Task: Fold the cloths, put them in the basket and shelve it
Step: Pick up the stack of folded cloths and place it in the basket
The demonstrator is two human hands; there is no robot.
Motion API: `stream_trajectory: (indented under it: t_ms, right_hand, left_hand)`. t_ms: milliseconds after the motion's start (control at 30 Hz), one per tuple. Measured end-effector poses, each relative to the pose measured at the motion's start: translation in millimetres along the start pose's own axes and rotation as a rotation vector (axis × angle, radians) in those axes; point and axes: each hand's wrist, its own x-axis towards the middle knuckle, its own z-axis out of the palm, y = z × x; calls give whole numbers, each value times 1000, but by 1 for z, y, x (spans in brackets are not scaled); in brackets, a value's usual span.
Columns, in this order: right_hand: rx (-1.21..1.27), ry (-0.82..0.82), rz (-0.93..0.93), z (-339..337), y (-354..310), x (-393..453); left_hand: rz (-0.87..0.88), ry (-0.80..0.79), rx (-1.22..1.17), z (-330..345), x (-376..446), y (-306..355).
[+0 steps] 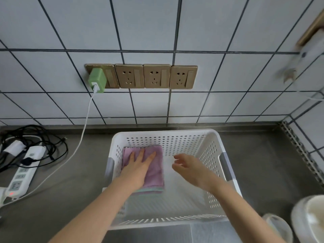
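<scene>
inside the white basket (228, 155) on the table (78, 181), the left hand (138, 165) presses flat and open on the folded purple cloth (156, 172), which seems to lie over a greenish one. the right hand (189, 169) hovers open, holding nothing. lifting the basket unevenly could slide the stack loose; the white cable (84, 130) nearby might snag.

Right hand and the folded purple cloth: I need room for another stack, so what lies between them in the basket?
Only bare basket floor lies between right hand and purple cloth, per the head view.
</scene>
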Motion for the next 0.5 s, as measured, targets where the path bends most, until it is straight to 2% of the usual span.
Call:
stream_trajectory:
  t_ms: [67,167,267,333,400,500]
  right_hand:
    - [37,162,-49,-13,7,-27]
    - [125,451,-93,-26,23,-63]
    - [152,684,-102,-29,40,-82]
    - [115,757,-68,-26,50,-85]
    - [93,769,-13,-22,59,-82]
    - [128,733,58,-21,68,-73]
  left_hand:
    - [24,109,-92,-2,-17,-2]
    - [12,362,-454,-5,-48,-2]
    - [-86,727,-801,-7,-82,-6]
    - [-180,884,-858,-5,-97,-14]
    - [-261,921,-897,-1,-102,-25]
    - [-381,856,-1144,1,-102,-31]
